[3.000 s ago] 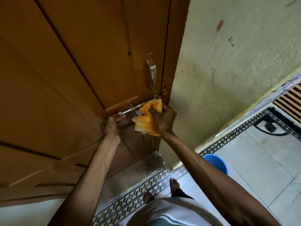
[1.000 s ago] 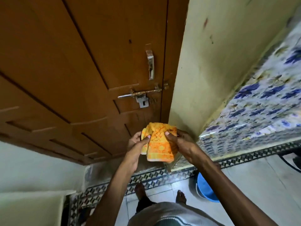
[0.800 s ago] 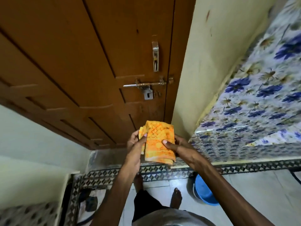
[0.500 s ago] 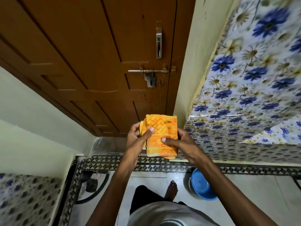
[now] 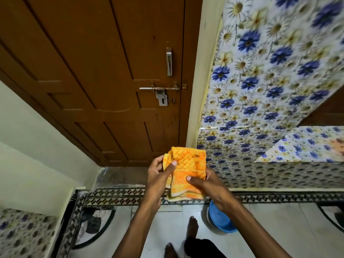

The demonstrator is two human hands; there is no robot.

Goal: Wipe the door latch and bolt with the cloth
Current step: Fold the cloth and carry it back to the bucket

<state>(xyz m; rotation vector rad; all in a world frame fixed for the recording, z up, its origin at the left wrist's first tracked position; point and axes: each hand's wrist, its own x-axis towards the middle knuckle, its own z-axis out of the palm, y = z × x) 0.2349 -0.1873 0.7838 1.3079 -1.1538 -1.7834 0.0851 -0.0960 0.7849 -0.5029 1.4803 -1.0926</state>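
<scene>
Left hand (image 5: 157, 175) and right hand (image 5: 202, 180) each pinch the folded orange cloth (image 5: 186, 168), thumbs on top, held well below the door's sliding bolt (image 5: 159, 88) and hasp latch (image 5: 161, 98). Soft, light, bunchable; probably best gripped by its folded edges.

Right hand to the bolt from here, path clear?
Probably yes. Nothing stands between the right hand and the bolt, but that hand and the left hand both hold the cloth well below it.
</scene>
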